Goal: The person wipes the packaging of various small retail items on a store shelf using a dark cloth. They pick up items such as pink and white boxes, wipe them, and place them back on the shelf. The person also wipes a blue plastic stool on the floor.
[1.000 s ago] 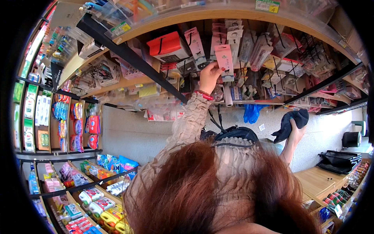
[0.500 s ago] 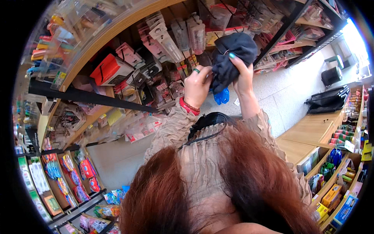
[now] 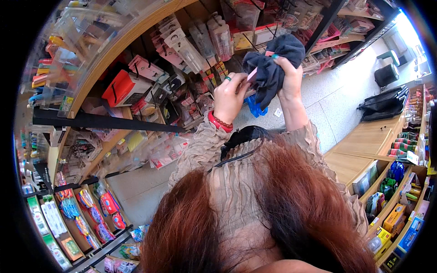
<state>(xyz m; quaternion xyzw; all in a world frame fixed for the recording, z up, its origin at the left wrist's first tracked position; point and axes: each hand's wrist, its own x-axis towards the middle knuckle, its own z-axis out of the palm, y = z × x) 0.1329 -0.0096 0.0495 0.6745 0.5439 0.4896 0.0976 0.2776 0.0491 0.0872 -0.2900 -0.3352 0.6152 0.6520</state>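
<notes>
At the left, below the curved wooden edge of the upper shelf (image 3: 129, 40), hangs a red-and-white box (image 3: 125, 88), with clear packets (image 3: 186, 48) to its right. The left hand (image 3: 229, 98), wearing 1 green ring, has a narrow grip, its fingertips at the left end of a pink package (image 3: 252, 75); whether they pinch it I cannot tell. The package is partly covered by dark cloth (image 3: 275, 75). A blue bag (image 3: 257, 107) shows just below. The right hand's grip (image 3: 290, 77) is closed on the cloth's right side. Farther right, a black bag (image 3: 384, 105) lies by the upper right corner of a wooden bench (image 3: 359, 141).
</notes>
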